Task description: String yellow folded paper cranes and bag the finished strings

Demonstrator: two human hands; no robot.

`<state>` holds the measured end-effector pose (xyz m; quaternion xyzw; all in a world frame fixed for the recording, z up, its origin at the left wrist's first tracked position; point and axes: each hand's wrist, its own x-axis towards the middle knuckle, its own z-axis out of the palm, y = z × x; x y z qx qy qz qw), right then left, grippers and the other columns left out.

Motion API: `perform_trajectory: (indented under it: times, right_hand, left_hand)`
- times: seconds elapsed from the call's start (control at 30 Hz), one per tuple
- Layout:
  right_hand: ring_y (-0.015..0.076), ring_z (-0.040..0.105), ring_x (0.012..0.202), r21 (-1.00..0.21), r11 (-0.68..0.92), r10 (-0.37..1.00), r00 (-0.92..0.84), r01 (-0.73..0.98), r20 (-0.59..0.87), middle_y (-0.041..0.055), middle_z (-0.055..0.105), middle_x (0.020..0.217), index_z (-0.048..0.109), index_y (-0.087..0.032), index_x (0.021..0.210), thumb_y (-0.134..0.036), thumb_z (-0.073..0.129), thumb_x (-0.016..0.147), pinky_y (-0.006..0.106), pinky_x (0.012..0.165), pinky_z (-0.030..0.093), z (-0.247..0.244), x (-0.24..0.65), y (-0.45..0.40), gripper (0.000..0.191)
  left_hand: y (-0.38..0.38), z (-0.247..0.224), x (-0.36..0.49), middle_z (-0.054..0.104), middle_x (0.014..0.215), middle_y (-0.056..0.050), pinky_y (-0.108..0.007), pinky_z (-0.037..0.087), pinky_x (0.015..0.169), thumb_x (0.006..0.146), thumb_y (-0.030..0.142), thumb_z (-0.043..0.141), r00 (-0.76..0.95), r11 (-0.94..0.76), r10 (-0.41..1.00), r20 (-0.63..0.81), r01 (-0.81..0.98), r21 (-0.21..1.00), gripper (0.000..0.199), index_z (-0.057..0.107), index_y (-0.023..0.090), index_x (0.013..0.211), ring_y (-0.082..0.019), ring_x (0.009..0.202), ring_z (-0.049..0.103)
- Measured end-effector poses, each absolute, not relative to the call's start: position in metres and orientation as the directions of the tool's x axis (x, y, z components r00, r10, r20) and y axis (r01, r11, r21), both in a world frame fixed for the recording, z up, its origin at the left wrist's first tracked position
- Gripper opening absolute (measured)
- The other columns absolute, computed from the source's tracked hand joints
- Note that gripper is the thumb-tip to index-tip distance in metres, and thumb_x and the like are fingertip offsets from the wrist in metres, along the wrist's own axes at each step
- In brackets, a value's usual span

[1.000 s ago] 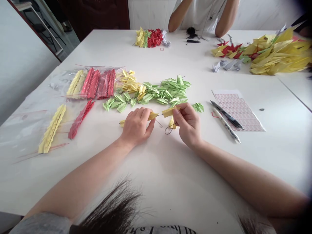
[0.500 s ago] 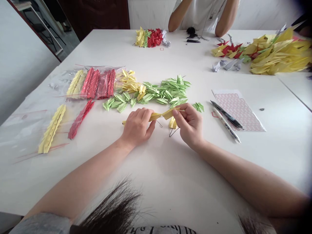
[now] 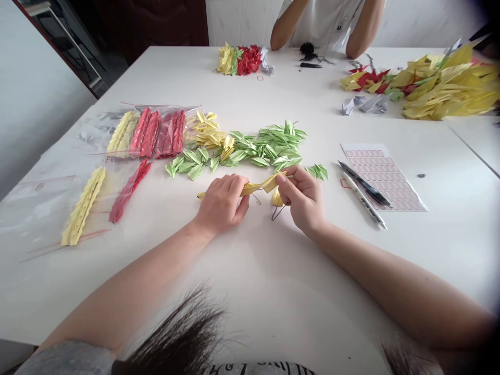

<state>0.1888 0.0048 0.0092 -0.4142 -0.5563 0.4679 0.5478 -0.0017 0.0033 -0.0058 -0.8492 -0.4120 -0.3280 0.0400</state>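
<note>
Yellow folded strip (image 3: 250,189) gripped in curled left hand (image 3: 222,204); right hand (image 3: 303,199) pinches yellow piece (image 3: 270,183).

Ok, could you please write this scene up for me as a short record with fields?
left hand: fingers closed around a yellow stack; hand low over the table
right hand: fingers pinching a yellow piece; hand beside the left one
beyond hands: green pieces, with yellow pieces at their left
left side: bag of paper strips; nearer, a loose yellow strip and red strip
right side: black pen and white pen, by a printed sheet
across: a person's elbows
</note>
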Motion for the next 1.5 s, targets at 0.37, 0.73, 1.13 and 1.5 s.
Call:
perform_trajectory:
  times: [0.37, 0.73, 1.13, 1.5]
  right_hand:
    - [0.0059, 0.022, 0.043, -0.987, 0.150, 0.986, -0.069, -0.066, 0.154, -0.0101, 0.027, 0.049, 0.050, -0.021, 0.074, -0.059, 0.073, 0.078, 0.022, 0.041, 0.019, 0.011, 0.189, 0.004, 0.045]
    - [0.0061, 0.023, 0.042, -0.938, 0.320, 0.947, -0.080, 0.132, 0.312, -0.0094, 0.029, 0.047, 0.056, -0.020, 0.080, -0.059, 0.066, 0.085, 0.023, 0.041, 0.019, 0.013, 0.188, 0.000, 0.040]
    - [0.0070, 0.028, 0.044, -0.907, 0.287, 0.958, -0.074, 0.309, 0.278, -0.0086, 0.030, 0.049, 0.061, -0.018, 0.080, -0.044, 0.064, 0.088, 0.024, 0.045, 0.023, 0.007, 0.190, 0.002, 0.027]
    - [0.0078, 0.046, 0.054, -0.926, 0.293, 0.950, -0.180, 0.240, 0.254, -0.0014, 0.057, 0.074, 0.056, -0.020, 0.092, -0.036, 0.062, 0.089, 0.023, 0.049, 0.032, -0.004, 0.192, 0.005, 0.018]
  left_hand:
    - [0.002, -0.002, -0.005, 0.058, 0.083, -0.007, -0.037, 0.038, 0.067, 0.078, 0.014, 0.044, 0.507, -0.732, 0.636, 0.581, 0.636, 0.245, 0.021, 0.047, 0.018, 0.098, -0.026, 0.075, 0.053]
    - [0.003, -0.003, -0.003, 0.060, 0.082, -0.007, -0.037, 0.036, 0.067, 0.078, 0.010, 0.043, 0.477, -0.681, 0.658, 0.583, 0.707, 0.190, 0.020, 0.050, 0.019, 0.095, -0.025, 0.075, 0.053]
    - [0.003, -0.005, -0.003, 0.065, 0.090, -0.008, -0.036, 0.041, 0.072, 0.082, 0.011, 0.050, 0.481, -0.666, 0.656, 0.581, 0.731, 0.148, 0.020, 0.062, 0.016, 0.096, -0.024, 0.081, 0.057]
    - [0.008, -0.006, -0.004, 0.072, 0.098, -0.006, -0.034, 0.043, 0.081, 0.089, 0.001, 0.045, 0.444, -0.740, 0.547, 0.709, 0.653, 0.162, 0.035, 0.062, 0.017, 0.115, -0.021, 0.092, 0.064]
